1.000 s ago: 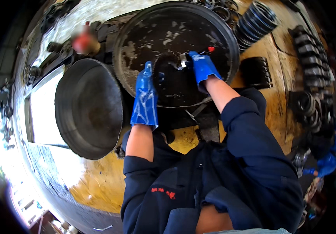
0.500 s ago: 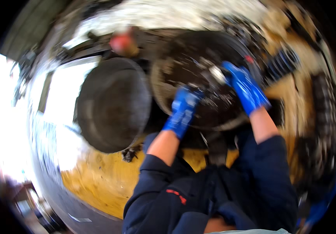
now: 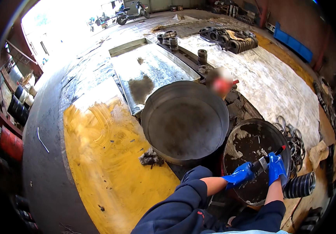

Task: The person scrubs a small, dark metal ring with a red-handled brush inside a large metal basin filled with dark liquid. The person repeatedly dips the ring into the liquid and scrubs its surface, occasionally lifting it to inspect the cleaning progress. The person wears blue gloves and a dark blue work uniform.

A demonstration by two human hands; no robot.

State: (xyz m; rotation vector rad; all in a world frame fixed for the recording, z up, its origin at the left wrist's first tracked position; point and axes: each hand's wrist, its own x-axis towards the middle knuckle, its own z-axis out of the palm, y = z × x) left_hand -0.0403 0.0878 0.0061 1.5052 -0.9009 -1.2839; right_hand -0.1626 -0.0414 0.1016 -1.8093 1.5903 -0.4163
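Both my hands wear blue gloves and meet over a round dark pan (image 3: pixel 241 143) smeared with grey sludge, at the lower right. My left hand (image 3: pixel 239 175) is closed on a small grey metal part (image 3: pixel 262 165). Just right of it, my right hand (image 3: pixel 277 170) grips a red-handled tool (image 3: pixel 280 149) whose tip rests against that part. To the left stands a larger round metal pan (image 3: pixel 185 121), empty and tilted, overlapping the dirty pan's rim.
A dirty rag (image 3: pixel 150 158) lies on the yellow-stained floor (image 3: pixel 97 156). Loose metal rings (image 3: pixel 297 143) and a black ribbed coil (image 3: pixel 300 185) sit right of the pan. A flat steel tray (image 3: pixel 148 70) and stacked rings (image 3: pixel 230 39) lie farther back.
The view has swung, so the pans and my hands now sit at the lower right. Both hands stay over the dirty pan, closer together on the part.
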